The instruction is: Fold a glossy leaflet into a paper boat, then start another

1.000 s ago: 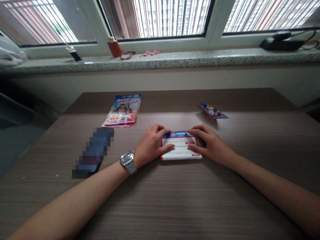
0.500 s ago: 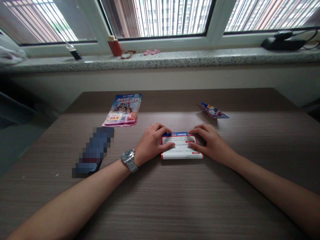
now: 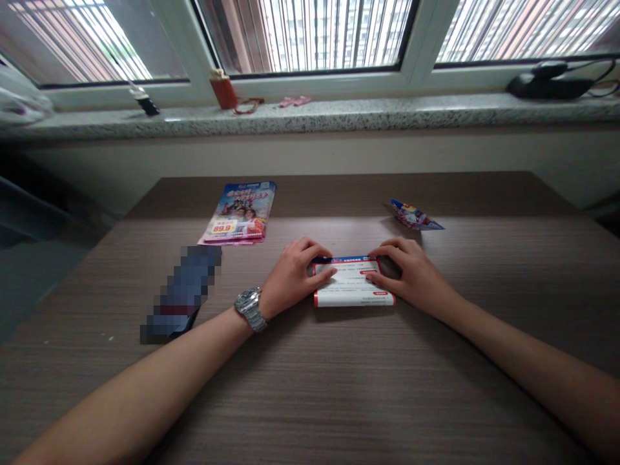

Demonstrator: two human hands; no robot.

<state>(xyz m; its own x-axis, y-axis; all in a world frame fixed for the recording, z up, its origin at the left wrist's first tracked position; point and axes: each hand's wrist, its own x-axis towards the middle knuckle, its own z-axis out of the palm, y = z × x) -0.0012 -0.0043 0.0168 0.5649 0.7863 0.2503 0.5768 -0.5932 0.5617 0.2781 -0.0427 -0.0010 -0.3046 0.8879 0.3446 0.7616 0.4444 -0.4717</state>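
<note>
A folded leaflet [image 3: 352, 284], white with red edges and a blue strip along its far edge, lies on the brown table in front of me. My left hand [image 3: 300, 274], with a metal watch on its wrist, grips the leaflet's left side, thumb on the top face and fingers at the far edge. On the right side my right hand [image 3: 407, 271] grips it the same way. The near edge of the leaflet curves over and stands slightly off the table.
A stack of colourful leaflets [image 3: 242, 210] lies at the back left. Nearer, a pixelated dark object [image 3: 181, 294] rests left of my left arm. A folded paper piece [image 3: 414, 216] stands at the back right. Small items, including a red case [image 3: 223, 90], sit on the stone windowsill [image 3: 339, 116].
The leaflet's blue far strip looks narrower, and its near edge has shifted slightly away from me. My right hand's fingers have moved a little at the far edge.
</note>
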